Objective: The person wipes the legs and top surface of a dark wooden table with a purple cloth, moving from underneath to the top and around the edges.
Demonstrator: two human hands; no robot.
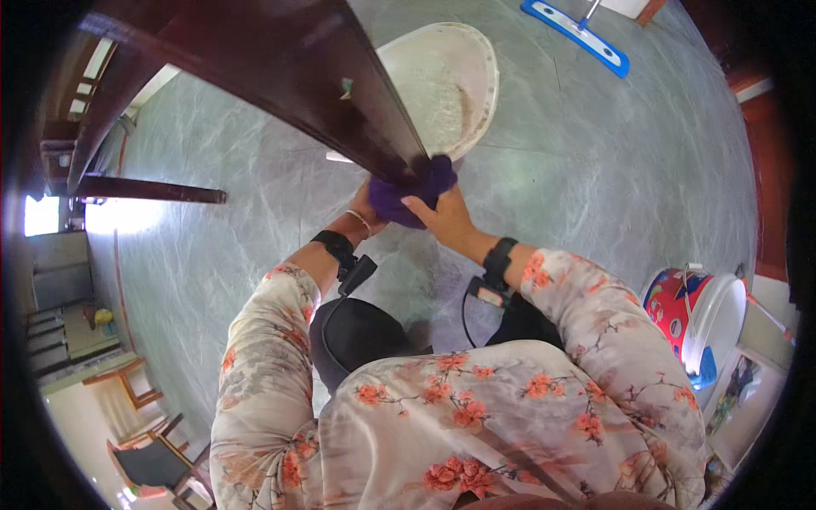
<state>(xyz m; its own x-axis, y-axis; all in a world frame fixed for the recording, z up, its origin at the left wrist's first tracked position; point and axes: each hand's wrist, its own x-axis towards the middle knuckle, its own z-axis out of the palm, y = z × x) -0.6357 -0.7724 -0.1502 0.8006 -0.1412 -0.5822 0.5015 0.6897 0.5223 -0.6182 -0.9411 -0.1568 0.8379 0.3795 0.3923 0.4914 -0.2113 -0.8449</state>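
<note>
A purple cloth (398, 203) is bunched around the lower part of a dark, polished wooden post (331, 83), which looks like a furniture leg. My left hand (366, 207) presses the cloth from the left side, its fingers partly hidden behind the cloth and wood. On the right, my right hand (454, 220) grips the same cloth, with the thumb lying across its front. Just beyond the post sits an off-white oval tub (440, 83) with brownish marks inside; the wood covers part of it.
A blue flat mop head (577, 35) rests on the grey marbled floor (605, 172) at the far right. Nearer on the right is a red and white plastic bucket (692, 319) with a blue cloth (706, 370) at its rim. Another dark wooden bar (159, 189) extends from the left.
</note>
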